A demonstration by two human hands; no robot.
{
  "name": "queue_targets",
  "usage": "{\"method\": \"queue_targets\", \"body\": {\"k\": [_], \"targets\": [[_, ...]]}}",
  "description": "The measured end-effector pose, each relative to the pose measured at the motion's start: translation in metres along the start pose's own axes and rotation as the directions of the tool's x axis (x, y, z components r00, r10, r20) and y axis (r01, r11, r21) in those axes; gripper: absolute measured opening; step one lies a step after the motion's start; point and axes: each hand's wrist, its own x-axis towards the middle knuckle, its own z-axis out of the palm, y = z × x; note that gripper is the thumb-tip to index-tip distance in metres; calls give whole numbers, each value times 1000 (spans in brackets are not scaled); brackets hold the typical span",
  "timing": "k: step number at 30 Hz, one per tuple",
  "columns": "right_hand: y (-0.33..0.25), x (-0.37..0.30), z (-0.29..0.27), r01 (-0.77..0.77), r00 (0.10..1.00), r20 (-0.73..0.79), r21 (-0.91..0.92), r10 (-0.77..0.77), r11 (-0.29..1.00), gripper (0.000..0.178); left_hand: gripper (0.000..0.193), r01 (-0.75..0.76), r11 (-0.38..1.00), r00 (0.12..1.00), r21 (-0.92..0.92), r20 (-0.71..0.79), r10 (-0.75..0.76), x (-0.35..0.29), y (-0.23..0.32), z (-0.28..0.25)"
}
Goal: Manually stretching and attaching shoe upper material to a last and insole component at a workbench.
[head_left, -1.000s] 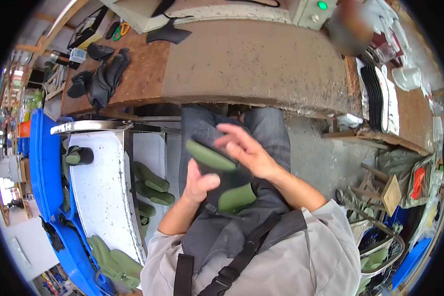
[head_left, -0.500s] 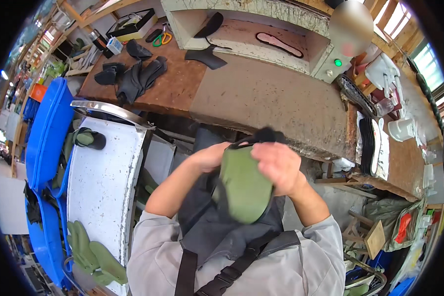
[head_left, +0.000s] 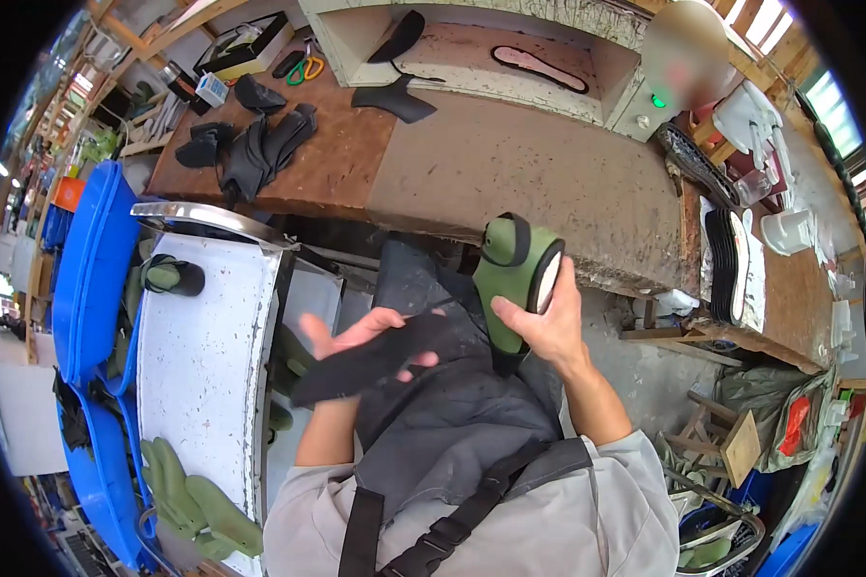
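Note:
My right hand (head_left: 556, 332) grips a green shoe last (head_left: 498, 293) above my apron, its thumb on the near side. A black strap (head_left: 522, 240) loops over the last's far end. A pale sole face with a black rim (head_left: 547, 274) shows at its right. To the left, my left hand (head_left: 348, 332) holds a flat, long black shoe sole piece (head_left: 370, 361) that lies across its fingers. The thumb sticks out, and the hand is slightly blurred. The two hands are apart.
A brown workbench (head_left: 510, 163) spans the front, with black cut pieces (head_left: 269, 149) and scissors (head_left: 306, 69) at its left. Green lasts (head_left: 202, 505) lie on the white tray (head_left: 202, 356) beside blue bins (head_left: 96, 279). Black soles (head_left: 725, 264) are stacked at the right.
Both hands were together on the green last. Now they have parted: the right hand has turned the last upright, while the left has moved left with the black sole piece.

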Motion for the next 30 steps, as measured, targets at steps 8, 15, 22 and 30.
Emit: {"method": "queue_targets", "body": {"k": [8, 15, 22, 30], "targets": [[-7, -6, 11, -78, 991, 111, 19, 76, 997, 74, 35, 18, 510, 921, 860, -213, 327, 40, 48, 26], [-13, -12, 14, -53, 990, 137, 92, 40, 994, 77, 59, -66, 443, 975, 894, -37, 221, 94, 60, 51], [-44, -27, 7, -164, 940, 303, 1, 156, 986, 78, 68, -12, 806, 888, 592, -363, 280, 103, 46, 53], [-16, -25, 19, -113, 919, 368, -101, 142, 989, 81, 63, -165, 379, 922, 910, 6, 387, 107, -26, 86]]}}
